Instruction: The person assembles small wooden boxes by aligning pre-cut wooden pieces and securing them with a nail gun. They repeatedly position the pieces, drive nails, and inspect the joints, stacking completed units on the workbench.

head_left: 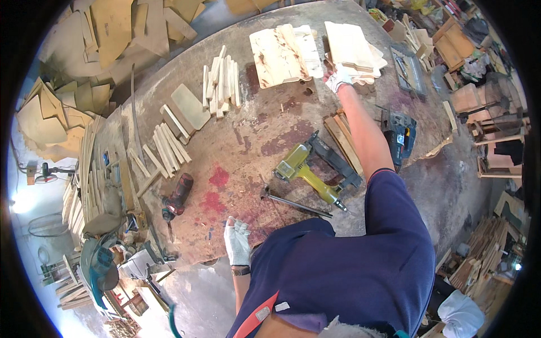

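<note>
Only two gloved hands (pixel 237 241) (pixel 338 79), one nail gun (pixel 307 169).

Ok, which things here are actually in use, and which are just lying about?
In hand:
right hand reaching the stack of cut boards
left hand braced on the workbench

Lying about:
yellow nail gun
red drill
blue jigsaw
wood strips

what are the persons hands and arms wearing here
Both hands wear white knit work gloves with the fingertips cut off. The left hand has a dark band at the wrist; the right hand's glove has a reddish cuff edge. Short navy blue sleeves with a thin red hem on the right; forearms bare.
</note>
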The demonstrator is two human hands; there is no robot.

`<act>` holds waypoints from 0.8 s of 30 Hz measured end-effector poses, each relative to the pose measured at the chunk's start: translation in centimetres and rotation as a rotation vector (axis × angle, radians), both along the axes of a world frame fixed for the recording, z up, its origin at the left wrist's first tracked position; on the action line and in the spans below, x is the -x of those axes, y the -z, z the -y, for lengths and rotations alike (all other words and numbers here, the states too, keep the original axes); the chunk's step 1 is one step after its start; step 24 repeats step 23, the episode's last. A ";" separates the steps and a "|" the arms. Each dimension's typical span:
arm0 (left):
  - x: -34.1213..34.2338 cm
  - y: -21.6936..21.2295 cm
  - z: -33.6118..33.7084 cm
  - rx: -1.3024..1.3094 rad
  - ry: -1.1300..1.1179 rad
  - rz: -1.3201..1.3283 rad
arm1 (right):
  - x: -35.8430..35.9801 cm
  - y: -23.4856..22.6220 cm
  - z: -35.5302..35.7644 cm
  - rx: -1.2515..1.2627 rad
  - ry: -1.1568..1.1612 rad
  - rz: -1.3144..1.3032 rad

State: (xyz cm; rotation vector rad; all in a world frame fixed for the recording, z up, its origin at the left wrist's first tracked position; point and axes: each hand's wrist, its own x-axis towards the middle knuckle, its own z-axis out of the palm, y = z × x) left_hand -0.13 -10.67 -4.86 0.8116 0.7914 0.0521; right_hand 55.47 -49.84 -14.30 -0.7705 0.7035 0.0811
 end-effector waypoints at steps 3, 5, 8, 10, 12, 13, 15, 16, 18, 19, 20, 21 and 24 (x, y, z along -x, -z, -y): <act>-0.1 0.1 0.2 0.031 -0.051 -0.003 | -2.7 1.5 0.5 -0.190 0.122 -0.021; -0.3 0.0 0.6 0.027 -0.090 -0.010 | -4.7 1.8 0.8 -0.283 0.190 -0.056; -0.6 -0.3 1.3 -0.024 -0.137 -0.047 | -7.2 1.5 2.3 -0.419 0.243 -0.117; -0.6 -0.6 1.5 -0.057 -0.149 -0.054 | -8.3 1.3 2.8 -0.367 0.269 -0.207; -0.3 -0.7 1.6 -0.098 -0.169 -0.065 | -8.9 0.8 2.9 -0.124 0.254 -0.118; -0.2 -0.7 1.7 -0.101 -0.199 -0.097 | -9.3 0.1 3.0 0.031 0.261 -0.103; 0.3 -0.6 1.6 -0.124 -0.229 -0.108 | -9.7 -2.1 3.6 0.065 0.162 -0.007; 0.4 -0.5 1.5 -0.112 -0.213 -0.093 | -9.0 -3.2 3.9 0.090 0.140 0.021; 0.2 -0.3 1.3 -0.123 -0.188 -0.098 | -6.3 -5.8 4.1 -0.025 -0.062 0.209; 0.4 -0.5 1.3 -0.136 -0.170 -0.092 | -4.2 -7.4 4.1 -0.053 -0.103 0.245; -0.2 -0.6 1.0 -0.111 -0.117 -0.119 | -1.1 -8.3 3.3 -0.081 -0.223 0.385; -0.5 -0.7 1.2 -0.102 -0.083 -0.035 | 1.9 -9.0 2.0 -0.049 -0.112 0.271; -2.1 -1.0 1.4 -0.097 0.014 0.089 | 7.8 -11.3 1.0 -0.115 -0.279 0.362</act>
